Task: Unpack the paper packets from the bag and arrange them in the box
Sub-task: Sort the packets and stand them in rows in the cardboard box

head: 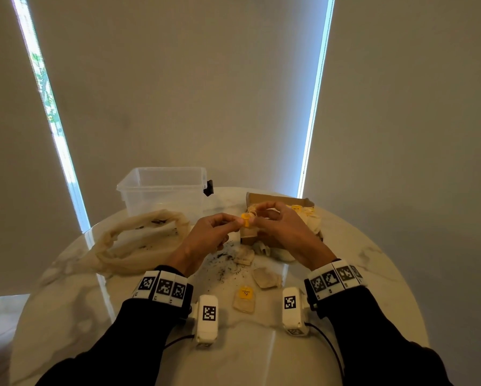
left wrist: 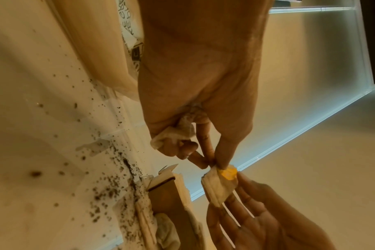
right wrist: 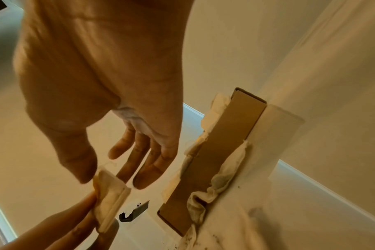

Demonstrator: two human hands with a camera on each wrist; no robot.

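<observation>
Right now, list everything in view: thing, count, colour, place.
held packet: one, white with yellow tag, pinched between both hands above the box
cardboard box: one, brown, far right, packets inside
loose packets: several, beige, on the table by the box
mesh bag: one, beige, left
plastic tub: one, clear, far left
spilled grains: many, dark, centre
table: one, white marble
left hand: fingers pinching the packet; another crumpled packet in its palm
right hand: touching the packet
</observation>
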